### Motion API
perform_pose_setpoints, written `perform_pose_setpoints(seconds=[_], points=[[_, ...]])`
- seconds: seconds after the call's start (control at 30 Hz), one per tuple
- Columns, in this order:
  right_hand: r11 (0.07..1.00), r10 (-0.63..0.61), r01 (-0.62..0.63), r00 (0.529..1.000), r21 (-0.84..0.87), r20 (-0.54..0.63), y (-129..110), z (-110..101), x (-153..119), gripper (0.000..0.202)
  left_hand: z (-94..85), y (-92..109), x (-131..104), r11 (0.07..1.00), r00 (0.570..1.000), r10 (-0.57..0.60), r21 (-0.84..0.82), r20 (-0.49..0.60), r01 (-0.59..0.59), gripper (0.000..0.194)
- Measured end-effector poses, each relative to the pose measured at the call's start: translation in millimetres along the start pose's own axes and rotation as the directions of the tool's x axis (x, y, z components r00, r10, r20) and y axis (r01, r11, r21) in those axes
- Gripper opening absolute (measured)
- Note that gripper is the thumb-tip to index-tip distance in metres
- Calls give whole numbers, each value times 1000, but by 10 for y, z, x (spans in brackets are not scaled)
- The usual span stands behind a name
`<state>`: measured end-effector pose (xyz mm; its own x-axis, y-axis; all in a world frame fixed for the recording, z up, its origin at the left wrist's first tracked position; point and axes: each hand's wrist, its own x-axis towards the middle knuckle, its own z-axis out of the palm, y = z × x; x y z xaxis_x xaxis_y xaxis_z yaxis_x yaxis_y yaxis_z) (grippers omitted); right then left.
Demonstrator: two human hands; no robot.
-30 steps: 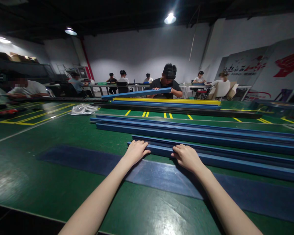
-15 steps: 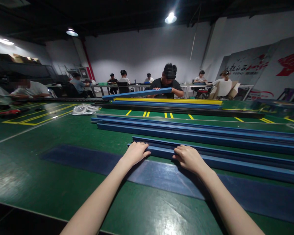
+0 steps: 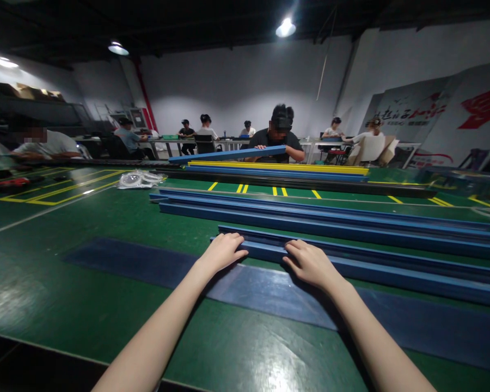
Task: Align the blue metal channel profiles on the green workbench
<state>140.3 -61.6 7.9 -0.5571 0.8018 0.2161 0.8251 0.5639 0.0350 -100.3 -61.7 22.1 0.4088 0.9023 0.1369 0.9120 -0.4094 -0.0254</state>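
Note:
A long blue channel (image 3: 267,251) lies on the green table, running off to the right. My left hand (image 3: 224,252) grips its near wall close to the left end, fingers over the top and thumb against the front face. Farther right, my right hand (image 3: 310,263) holds the same wall, fingertips hooked over the edge with the thumb lower on the near side. Parts of the fingers are hidden behind the wall. Under both forearms a flat dark-blue translucent strip (image 3: 261,286) stretches across the table.
More blue channels (image 3: 310,220) lie parallel just beyond. Behind them are a black rail (image 3: 269,182), a yellow strip (image 3: 277,167) and a clear plastic bag (image 3: 138,178). Across the table (image 3: 85,332), a person (image 3: 273,136) holds a tilted blue piece (image 3: 232,154). Other people sit farther back.
The view has shifted slightly. My right thumb and fingers have spread a little at the channel's edge; my left hand keeps its place on the channel.

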Motion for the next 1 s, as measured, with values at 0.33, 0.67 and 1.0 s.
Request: perform_pose_setpoints(seconds=[0.33,0.67,1.0], points=[[1000,6,-6,1000,12,-1,-14,-16,-15,24,41,-57,17,1000,1000,9,-22,-11,-9,27],[999,25,-25,1000,-33,4,-11,-11,-13,25,26,-101,17,999,999,-30,-24,16,30,32],[997,33,-34,999,-75,-6,-57,-15,-14,25,-18,-167,3,997,994,-79,19,70,77,34]])
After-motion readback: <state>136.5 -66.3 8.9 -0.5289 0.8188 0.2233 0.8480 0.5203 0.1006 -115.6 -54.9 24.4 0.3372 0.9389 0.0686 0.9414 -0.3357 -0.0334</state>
